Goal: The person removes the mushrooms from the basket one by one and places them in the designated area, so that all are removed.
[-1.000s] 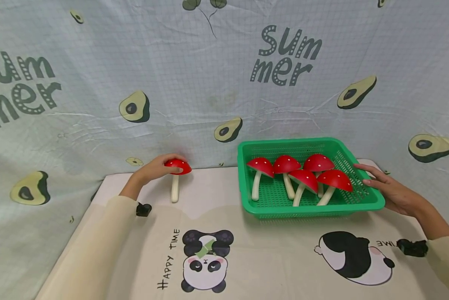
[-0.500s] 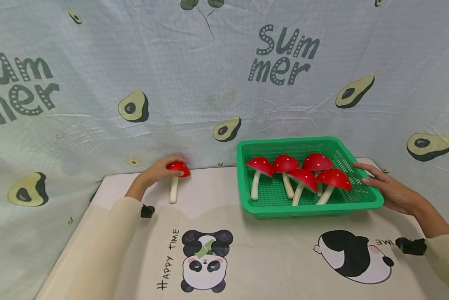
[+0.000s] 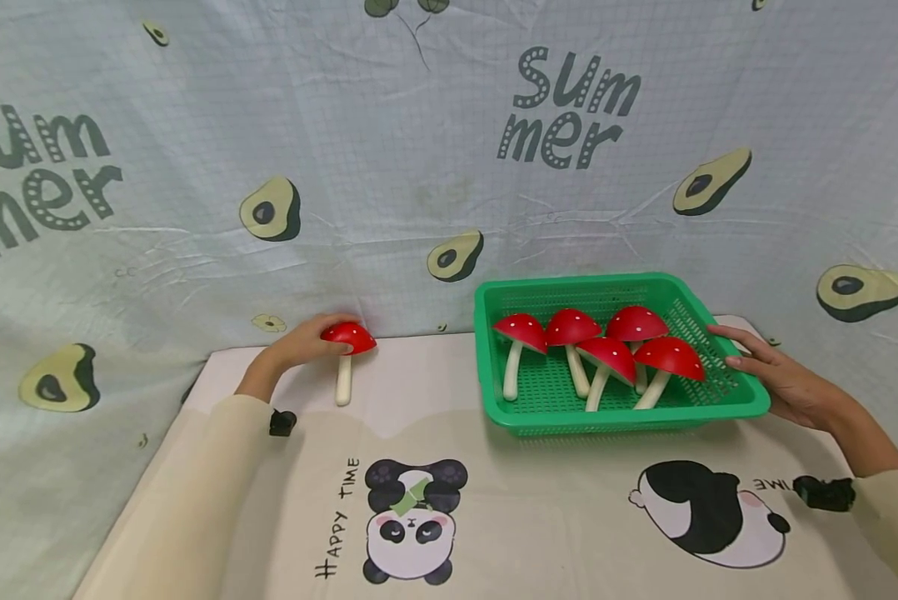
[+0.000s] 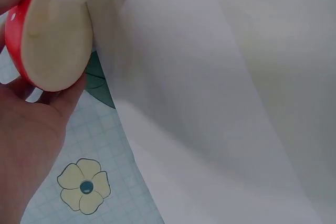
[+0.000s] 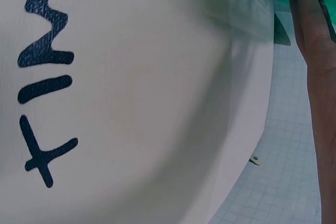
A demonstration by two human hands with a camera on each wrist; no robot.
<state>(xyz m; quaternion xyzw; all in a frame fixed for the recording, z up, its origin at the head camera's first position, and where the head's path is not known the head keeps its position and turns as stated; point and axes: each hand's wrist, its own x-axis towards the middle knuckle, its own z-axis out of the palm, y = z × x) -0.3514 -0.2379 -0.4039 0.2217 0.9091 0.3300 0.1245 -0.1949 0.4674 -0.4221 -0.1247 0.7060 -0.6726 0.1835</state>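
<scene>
At centre left, the left hand [image 3: 299, 342] pinched a toy toadstool [image 3: 354, 338] whose rounded cap [image 4: 55, 45] could have slipped, while the right hand [image 3: 797, 390], fingers extended, touched the green plastic basket [image 3: 629, 421].

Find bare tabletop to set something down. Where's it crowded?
Free: the tabletop between the mushroom in the left hand and the green basket; also the patch on the basket's near side, between the two flat panda prints. Crowded: inside the basket, where five mushrooms bunch together, and its right end, where the right hand is at the rim.
</scene>
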